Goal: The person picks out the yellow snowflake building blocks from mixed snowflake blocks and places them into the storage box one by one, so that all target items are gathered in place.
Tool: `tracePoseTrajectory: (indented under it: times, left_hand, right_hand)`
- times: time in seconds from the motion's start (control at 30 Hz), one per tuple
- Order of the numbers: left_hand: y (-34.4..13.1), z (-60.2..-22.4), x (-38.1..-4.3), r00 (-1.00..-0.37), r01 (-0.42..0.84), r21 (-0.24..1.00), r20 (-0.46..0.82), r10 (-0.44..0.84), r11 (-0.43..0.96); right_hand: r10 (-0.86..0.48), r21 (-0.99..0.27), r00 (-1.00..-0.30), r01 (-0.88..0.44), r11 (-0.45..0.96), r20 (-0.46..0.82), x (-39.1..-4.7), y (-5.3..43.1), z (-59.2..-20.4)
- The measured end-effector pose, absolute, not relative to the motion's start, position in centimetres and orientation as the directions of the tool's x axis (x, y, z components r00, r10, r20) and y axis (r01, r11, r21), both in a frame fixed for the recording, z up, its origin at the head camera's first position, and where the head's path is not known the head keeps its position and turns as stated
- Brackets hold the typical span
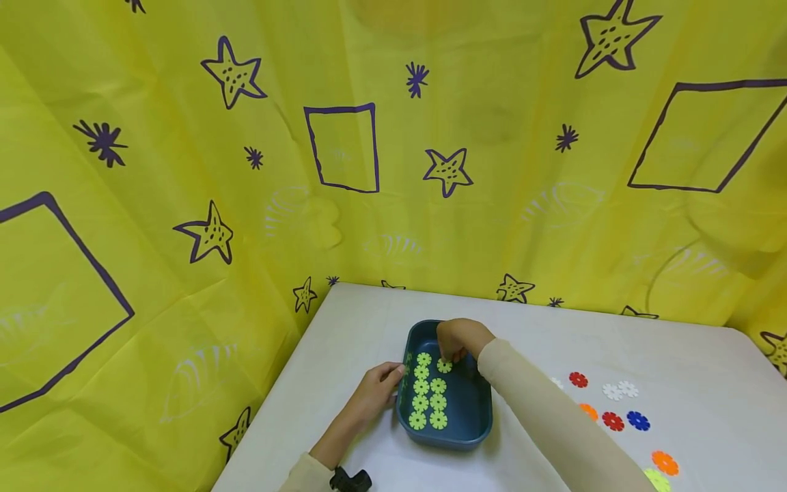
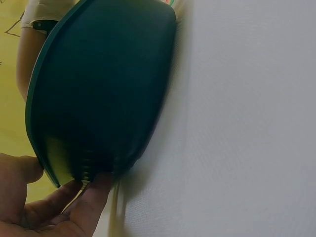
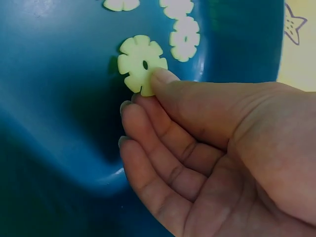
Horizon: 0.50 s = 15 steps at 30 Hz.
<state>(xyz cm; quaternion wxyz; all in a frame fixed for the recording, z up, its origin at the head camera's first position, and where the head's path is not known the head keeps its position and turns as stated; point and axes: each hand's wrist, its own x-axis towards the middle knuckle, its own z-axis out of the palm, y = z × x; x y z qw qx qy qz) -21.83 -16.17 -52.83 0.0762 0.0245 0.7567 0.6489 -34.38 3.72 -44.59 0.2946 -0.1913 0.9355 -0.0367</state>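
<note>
A dark teal plastic bin (image 1: 470, 417) stands on the white table, with yellow-green flower-shaped discs (image 1: 421, 387) laid in two columns on its floor. My right hand (image 1: 462, 336) reaches over the far end into the bin. Between its thumb and index finger it pinches one notched yellow-green disc (image 3: 132, 64), tilted above the bin floor in the right wrist view; the other fingers curl below. At the bin's left side, my left hand (image 1: 375, 391) holds the wall, its thumb (image 2: 30, 168) at the rim and its fingers (image 2: 94, 200) against the outside.
Loose discs lie on the table right of the bin: red (image 1: 613, 421), blue (image 1: 638, 420), white (image 1: 628, 389), orange (image 1: 665, 462) and yellow-green (image 1: 656, 480). A yellow curtain (image 1: 492, 225) with star prints hangs behind and to the left of the table (image 1: 363, 307).
</note>
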Motion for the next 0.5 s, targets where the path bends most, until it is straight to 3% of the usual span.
tracePoseTrajectory:
  times: [0.5]
  left_hand:
    - [-16.2, -52.78, -21.84, -0.986, -0.08, 0.983, -0.103, 0.135, 0.168]
  right_hand:
    - [-0.474, -0.217, -0.705, -0.428, 0.877, -0.527, -33.58, 3.02, -45.24]
